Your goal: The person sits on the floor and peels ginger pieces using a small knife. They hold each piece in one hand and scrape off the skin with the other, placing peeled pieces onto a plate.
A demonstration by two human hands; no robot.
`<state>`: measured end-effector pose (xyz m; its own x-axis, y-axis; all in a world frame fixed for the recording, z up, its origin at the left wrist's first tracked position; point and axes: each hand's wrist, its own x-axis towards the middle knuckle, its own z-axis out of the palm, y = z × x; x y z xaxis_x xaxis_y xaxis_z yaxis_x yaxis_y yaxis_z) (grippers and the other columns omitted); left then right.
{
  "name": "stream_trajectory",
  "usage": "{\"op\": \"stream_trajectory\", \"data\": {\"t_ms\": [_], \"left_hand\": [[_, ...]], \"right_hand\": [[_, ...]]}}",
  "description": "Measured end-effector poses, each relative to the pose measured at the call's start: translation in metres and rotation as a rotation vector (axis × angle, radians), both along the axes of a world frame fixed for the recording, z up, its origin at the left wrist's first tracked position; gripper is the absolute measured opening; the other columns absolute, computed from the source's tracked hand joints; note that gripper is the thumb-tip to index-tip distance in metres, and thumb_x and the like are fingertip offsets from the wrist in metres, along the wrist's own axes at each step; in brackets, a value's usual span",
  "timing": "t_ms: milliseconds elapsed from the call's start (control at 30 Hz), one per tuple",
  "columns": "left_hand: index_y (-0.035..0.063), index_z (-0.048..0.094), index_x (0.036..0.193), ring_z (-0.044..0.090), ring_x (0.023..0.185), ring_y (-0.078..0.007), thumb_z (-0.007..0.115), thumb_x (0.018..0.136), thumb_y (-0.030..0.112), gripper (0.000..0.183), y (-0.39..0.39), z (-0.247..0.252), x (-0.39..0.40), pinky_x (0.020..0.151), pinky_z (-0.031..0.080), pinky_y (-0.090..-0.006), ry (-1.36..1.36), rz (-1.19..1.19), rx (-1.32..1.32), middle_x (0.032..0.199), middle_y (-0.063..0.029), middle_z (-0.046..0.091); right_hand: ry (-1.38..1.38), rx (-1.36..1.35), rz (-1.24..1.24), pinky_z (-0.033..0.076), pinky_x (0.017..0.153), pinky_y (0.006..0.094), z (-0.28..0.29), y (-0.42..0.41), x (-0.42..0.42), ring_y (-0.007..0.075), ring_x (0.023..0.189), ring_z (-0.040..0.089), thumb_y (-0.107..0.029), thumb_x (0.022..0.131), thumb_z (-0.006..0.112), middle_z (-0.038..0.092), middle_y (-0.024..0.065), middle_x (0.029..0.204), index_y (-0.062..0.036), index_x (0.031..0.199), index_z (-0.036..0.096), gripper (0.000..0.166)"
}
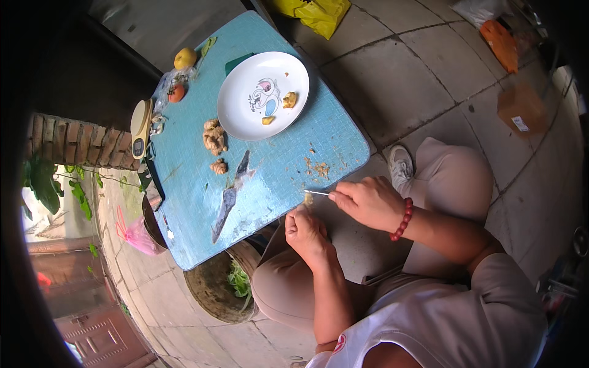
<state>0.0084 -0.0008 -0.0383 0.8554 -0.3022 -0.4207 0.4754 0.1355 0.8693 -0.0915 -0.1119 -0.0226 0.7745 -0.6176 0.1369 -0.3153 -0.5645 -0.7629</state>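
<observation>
My left hand [309, 235] pinches a small pale piece of ginger [308, 198] at the near edge of the blue table [193, 193]. In my right hand [368, 202] is a thin metal blade [316, 192], its tip close to the ginger; the handle is hidden in my fist. Brown peel scraps [318, 168] lie on the tabletop just beyond. A white plate [239, 106] with a swan drawing carries peeled ginger pieces [289, 100]. Left of the plate rest a large unpeeled ginger root [214, 137] and a smaller knob [219, 166].
A kitchen scale [140, 124], a tomato [176, 92] and a yellow fruit [185, 58] line the table's far left side. Below the near edge stands a basin [207, 290] with green leaves. A pink bag [143, 237], a cardboard box [522, 110] and a yellow bag [322, 16] are on the floor.
</observation>
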Motion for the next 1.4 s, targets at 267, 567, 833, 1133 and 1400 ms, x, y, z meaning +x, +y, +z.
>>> {"op": "stream_trajectory", "data": {"t_ms": [267,567,833,1133,1400], "left_hand": [[0.0044,0.057,0.091,0.032,0.047,-0.0087,0.060,0.102,0.031,0.029,0.011,-0.012,0.008,0.041,0.028,-0.0245,0.408,-0.017,-0.210,0.059,0.0034,0.037],[0.0064,0.060,0.090,0.039,0.048,-0.0096,0.062,0.100,0.035,0.030,0.016,-0.011,0.010,0.041,0.033,-0.0226,0.672,-0.031,-0.350,0.061,0.0033,0.041],[0.0038,0.065,0.089,0.036,0.050,-0.0084,0.062,0.096,0.028,0.026,0.014,-0.012,0.009,0.043,0.030,-0.0226,0.743,-0.032,-0.457,0.059,0.0056,0.040],[0.0028,0.066,0.089,0.037,0.051,-0.0091,0.062,0.097,0.028,0.027,0.013,-0.016,0.008,0.043,0.030,-0.0228,0.798,-0.045,-0.522,0.060,0.0048,0.041],[0.0035,0.067,0.089,0.035,0.050,-0.0116,0.060,0.098,0.031,0.029,0.014,-0.001,0.001,0.045,0.032,-0.0241,0.691,-0.187,-0.532,0.060,0.0031,0.039]], "right_hand": [[-0.004,-0.007,-0.024,0.050,0.056,0.0517,-0.007,0.003,-0.002,0.0417,0.061,0.064,-0.026,0.100,0.063,0.063,0.0182,0.063,-0.0052,0.087,0.064,0.025],[-0.048,0.157,-0.041,0.051,0.056,0.0511,-0.017,0.001,0.001,0.0416,0.062,0.065,-0.023,0.099,0.064,0.063,0.0193,0.063,-0.0048,0.088,0.063,0.021],[-0.033,0.064,-0.039,0.051,0.056,0.0513,-0.012,-0.001,0.002,0.0410,0.061,0.065,-0.024,0.099,0.063,0.063,0.0186,0.063,-0.0050,0.086,0.063,0.023],[0.052,0.034,-0.053,0.050,0.057,0.0464,-0.004,-0.004,-0.002,0.0383,0.065,0.068,-0.025,0.102,0.062,0.067,0.0152,0.069,-0.0037,0.088,0.063,0.025],[-0.270,0.266,-0.038,0.045,0.058,0.0345,-0.001,0.000,0.012,0.0171,0.061,0.056,-0.019,0.099,0.068,0.059,0.0076,0.073,-0.0011,0.094,0.058,0.021]]}}
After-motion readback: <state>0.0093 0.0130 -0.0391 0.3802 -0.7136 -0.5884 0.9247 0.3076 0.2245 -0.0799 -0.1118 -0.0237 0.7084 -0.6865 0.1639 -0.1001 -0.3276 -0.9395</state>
